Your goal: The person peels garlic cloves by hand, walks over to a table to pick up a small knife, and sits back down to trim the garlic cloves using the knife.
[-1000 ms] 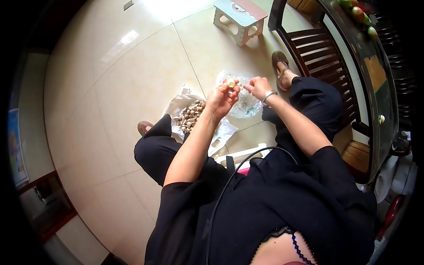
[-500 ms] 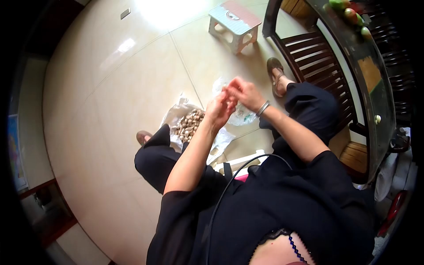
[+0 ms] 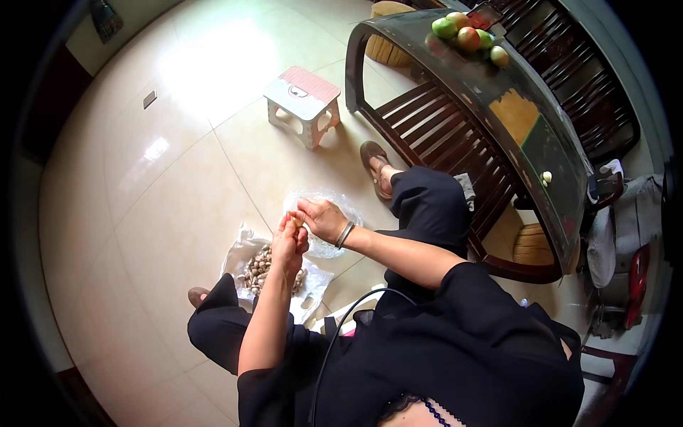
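My left hand is closed, its fingertips pinched together above the bags on the floor. My right hand, with a silver bangle at the wrist, meets it there, its fingers pinched too. A small pale thing seems to sit between the fingertips, too hidden to name. Below my left forearm, a white plastic bag lies spread open, with a heap of small rounded brown-and-whitish pieces in it. A clear plastic bag lies behind my hands, partly covered by them.
A folding step stool stands ahead on the tiled floor. To the right is a dark table with a slatted lower shelf; several green and red fruits lie on it. A black cable crosses my clothing.
The view has swung right, so more of the table and its fruits shows. My hands stay together at the fingertips, with the right hand slightly lower against the left.
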Motion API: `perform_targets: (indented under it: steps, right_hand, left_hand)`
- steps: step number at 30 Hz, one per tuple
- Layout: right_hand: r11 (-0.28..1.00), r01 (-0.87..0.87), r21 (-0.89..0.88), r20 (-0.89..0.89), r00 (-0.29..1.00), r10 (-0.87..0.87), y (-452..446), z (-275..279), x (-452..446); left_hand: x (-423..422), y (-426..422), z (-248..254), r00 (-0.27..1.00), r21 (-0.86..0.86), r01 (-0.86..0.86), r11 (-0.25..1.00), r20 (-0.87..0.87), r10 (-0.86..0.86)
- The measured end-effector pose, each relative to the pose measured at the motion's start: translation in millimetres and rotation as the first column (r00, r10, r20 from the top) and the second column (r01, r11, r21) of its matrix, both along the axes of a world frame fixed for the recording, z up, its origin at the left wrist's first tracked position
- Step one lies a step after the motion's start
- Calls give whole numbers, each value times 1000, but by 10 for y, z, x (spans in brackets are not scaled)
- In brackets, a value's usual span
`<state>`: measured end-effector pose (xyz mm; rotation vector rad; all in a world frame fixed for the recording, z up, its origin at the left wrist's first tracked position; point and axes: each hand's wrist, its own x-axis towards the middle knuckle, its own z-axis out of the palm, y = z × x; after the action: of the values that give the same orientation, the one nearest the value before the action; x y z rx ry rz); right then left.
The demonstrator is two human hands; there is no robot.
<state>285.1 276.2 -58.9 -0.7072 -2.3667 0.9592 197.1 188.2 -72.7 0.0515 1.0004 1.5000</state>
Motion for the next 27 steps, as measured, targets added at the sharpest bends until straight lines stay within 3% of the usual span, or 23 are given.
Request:
perform_targets:
  steps: [4, 6, 7, 8, 10, 12, 16, 18, 20, 22, 24, 26, 27]
  right_hand:
    - [999, 40, 12, 118, 992, -41, -30, 71, 7]
    - [999, 32, 10, 93, 995, -33, -16, -35, 0]
    - [982, -49, 181, 51, 998, 40, -1, -51, 7]
    - [987, -43, 156, -7, 999, 45, 17, -142, -7]
    - [1000, 14, 25, -71, 997, -12, 30, -50, 14]
    - [977, 89, -196, -7, 996, -92, 73, 40, 37]
    - [959, 153, -240, 129, 984, -125, 155, 55, 37]
    - [977, 144, -159, 188, 976, -113, 157, -54, 17]
    - [970, 152, -192, -193, 963, -189, 126, -127, -5]
    - [983, 112, -144, -215, 966, -142, 145, 17, 23]
    - [933, 102, -344, 98, 993, -73, 146, 212, 58]
    - [948, 88, -304, 152, 987, -43, 107, 223, 64]
    - [971, 4, -241, 96, 995, 20, 61, 219, 70]
  left_hand:
    - [0, -15, 18, 1000, -19, -6, 1000, -23, 6]
    - [28, 12, 59, 1000, -23, -8, 1000, 22, 9]
    - [43, 12, 107, 998, -32, -14, 999, 64, 16]
    - [51, 31, 158, 996, -84, -10, 996, 87, 17]
    - [29, 30, 200, 988, -19, 7, 1000, 152, -4]
    - [-18, 25, 155, 976, 74, 42, 996, 211, -56]
    - [-55, -1, 148, 973, 153, 71, 986, 207, -102]
    - [-60, -4, 149, 977, 135, 62, 989, 196, -88]
    - [-65, -3, 126, 983, 146, 69, 987, 162, -92]
    - [-59, -3, 140, 984, 135, 55, 989, 161, -77]
    - [-58, -1, 143, 986, 122, 33, 992, 157, -52]
    - [-30, 9, 160, 989, 89, -12, 996, 148, -2]
    - [-17, 13, 170, 989, 56, -53, 997, 138, 45]
